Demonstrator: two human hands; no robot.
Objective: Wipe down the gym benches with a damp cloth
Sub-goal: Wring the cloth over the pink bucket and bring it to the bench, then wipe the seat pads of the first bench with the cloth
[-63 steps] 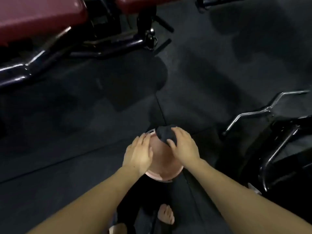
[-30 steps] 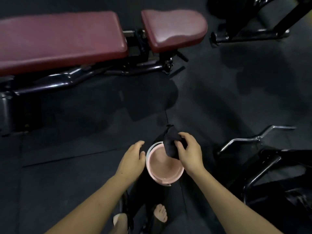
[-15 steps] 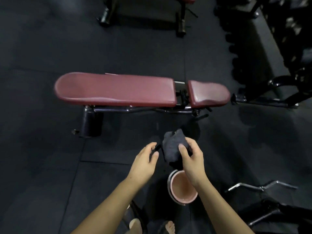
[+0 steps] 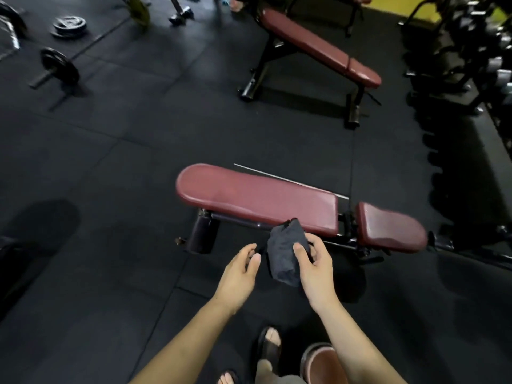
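Observation:
A dark bunched cloth [image 4: 285,253] hangs from my right hand [image 4: 314,267], which grips its right side. Just left of it is my left hand [image 4: 239,273], fingers apart and empty, close to the cloth but apart from it. Beyond the hands stands a flat maroon gym bench [image 4: 257,199] with a separate seat pad [image 4: 390,227] at its right end. A second maroon bench [image 4: 318,47], inclined, stands farther back. A pink bucket [image 4: 322,364] sits on the floor by my feet, partly hidden by my right forearm.
Black rubber floor tiles [image 4: 124,167] cover the room. A barbell with plates [image 4: 59,66] and loose weight plates [image 4: 69,24] lie at the far left. A dumbbell rack [image 4: 471,51] lines the right side. My sandalled foot [image 4: 270,345] stands beside the bucket.
I have risen from the bucket, and the view has lifted to take in both benches. My right hand has carried the cloth up and away from the bucket; the left hand stays empty beside it.

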